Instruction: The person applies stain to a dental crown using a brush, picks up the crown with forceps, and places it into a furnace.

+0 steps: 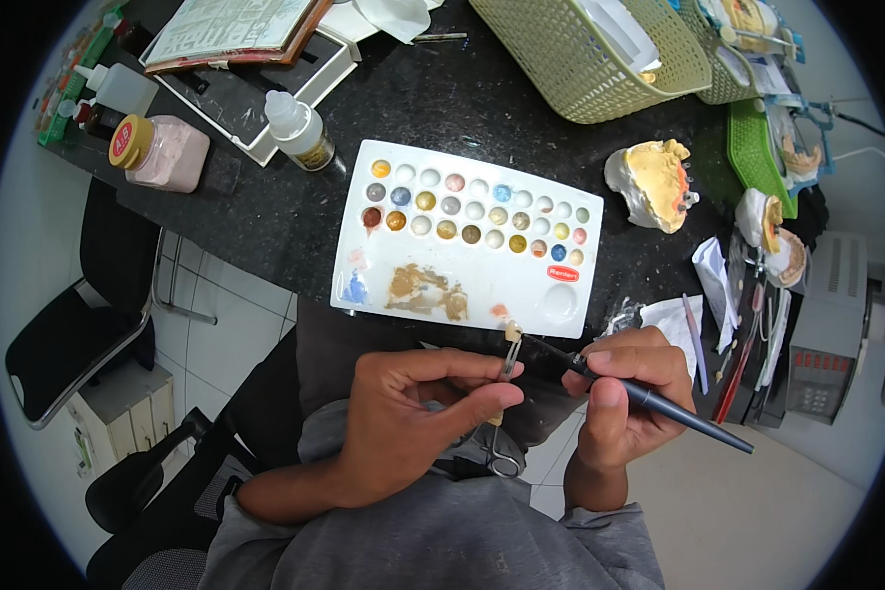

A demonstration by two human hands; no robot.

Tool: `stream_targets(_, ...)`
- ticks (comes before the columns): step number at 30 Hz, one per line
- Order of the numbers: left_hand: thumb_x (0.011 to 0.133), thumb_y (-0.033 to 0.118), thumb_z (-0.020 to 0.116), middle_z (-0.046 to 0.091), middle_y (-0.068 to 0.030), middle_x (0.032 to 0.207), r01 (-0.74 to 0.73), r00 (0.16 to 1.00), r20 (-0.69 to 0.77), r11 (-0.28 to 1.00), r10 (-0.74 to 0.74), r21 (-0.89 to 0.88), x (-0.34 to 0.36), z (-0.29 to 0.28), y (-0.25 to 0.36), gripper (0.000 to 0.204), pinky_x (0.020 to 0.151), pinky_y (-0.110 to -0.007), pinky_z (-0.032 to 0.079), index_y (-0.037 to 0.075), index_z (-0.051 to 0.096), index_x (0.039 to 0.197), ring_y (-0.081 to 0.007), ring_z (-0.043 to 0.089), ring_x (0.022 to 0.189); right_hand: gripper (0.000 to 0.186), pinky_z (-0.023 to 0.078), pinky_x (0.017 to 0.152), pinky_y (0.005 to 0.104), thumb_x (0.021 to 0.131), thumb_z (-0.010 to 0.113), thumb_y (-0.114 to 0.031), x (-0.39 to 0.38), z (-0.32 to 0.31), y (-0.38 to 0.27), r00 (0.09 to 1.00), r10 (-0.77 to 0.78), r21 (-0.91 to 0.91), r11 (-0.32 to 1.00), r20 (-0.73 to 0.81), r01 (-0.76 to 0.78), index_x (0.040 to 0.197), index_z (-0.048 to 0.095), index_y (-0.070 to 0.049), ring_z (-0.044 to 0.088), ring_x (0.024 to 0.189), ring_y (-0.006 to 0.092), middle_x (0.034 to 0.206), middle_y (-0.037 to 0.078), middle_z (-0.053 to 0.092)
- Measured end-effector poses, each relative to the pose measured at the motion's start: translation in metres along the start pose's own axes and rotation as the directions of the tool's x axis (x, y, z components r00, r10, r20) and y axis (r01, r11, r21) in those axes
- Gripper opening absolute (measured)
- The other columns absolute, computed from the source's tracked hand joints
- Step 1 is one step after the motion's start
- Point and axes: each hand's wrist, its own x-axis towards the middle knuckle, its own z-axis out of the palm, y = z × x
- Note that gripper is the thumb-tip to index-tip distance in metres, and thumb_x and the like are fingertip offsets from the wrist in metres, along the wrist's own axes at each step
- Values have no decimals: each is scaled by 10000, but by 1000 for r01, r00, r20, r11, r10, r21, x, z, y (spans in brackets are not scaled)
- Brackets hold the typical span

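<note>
My left hand (393,418) is closed on metal forceps (502,460) with ring handles below the fingers. At the upper end of the forceps sits a small cream-coloured tooth crown (512,332), just over the palette's near edge. A slim dark brush (693,418) is pinched in my right hand (631,393), its tip at or very near the crown; contact is too small to tell. Beyond both hands lies a white palette (531,305) with several rows of coloured paste wells. Brown, blue and pinkish smears mark its near part.
A yellowish dental model (654,184) stands right of the palette. Green baskets (590,84) are at the back right. On the left are a dropper bottle (300,133), a jar of pink powder (172,154) and an open book (236,29). Crumpled tissue (674,317) lies near my right hand.
</note>
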Motion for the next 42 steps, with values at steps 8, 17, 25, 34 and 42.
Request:
stream_targets(8,859,44,680,704,-164,844,102,995,25,993,-101,-66,1,-2,9,223,661,-230,562,-80,656,1043,-151,684,764,158,481,522,255,711,642,-28,-1,-3,5,996,-91,-8,996,-24,90,853,613,34,618,587,195,718,134,628)
stream_targets(17,881,78,663,706,-157,838,120,992,48,988,-116,-92,2,-5,8,235,630,-228,546,-64,653,1068,-142,676,743,129,492,492,260,696,659,-30,3,-1,5,989,-142,-118,982,48,147,807,624,26,623,551,201,686,126,633)
stream_targets(25,902,83,637,703,-155,853,143,989,64,982,-136,-121,1,-5,9,236,639,-231,546,-63,643,1087,-144,674,754,122,499,493,263,693,657,-24,3,-1,5,990,-133,-118,983,51,139,799,627,29,627,551,201,681,128,634)
stream_targets(34,909,102,631,702,-150,851,141,988,79,980,-130,-142,2,-6,9,241,630,-232,547,-62,643,1086,-148,676,752,130,496,491,257,685,661,-18,4,-1,3,989,-131,-94,986,74,138,803,635,29,628,552,203,689,126,641)
stream_targets(42,905,102,635,701,-152,847,156,986,84,975,-144,-161,3,-7,9,241,626,-240,557,-66,643,1077,-155,681,741,109,494,494,252,693,661,-21,1,2,2,995,-104,-74,992,4,104,789,638,24,629,555,201,683,120,636)
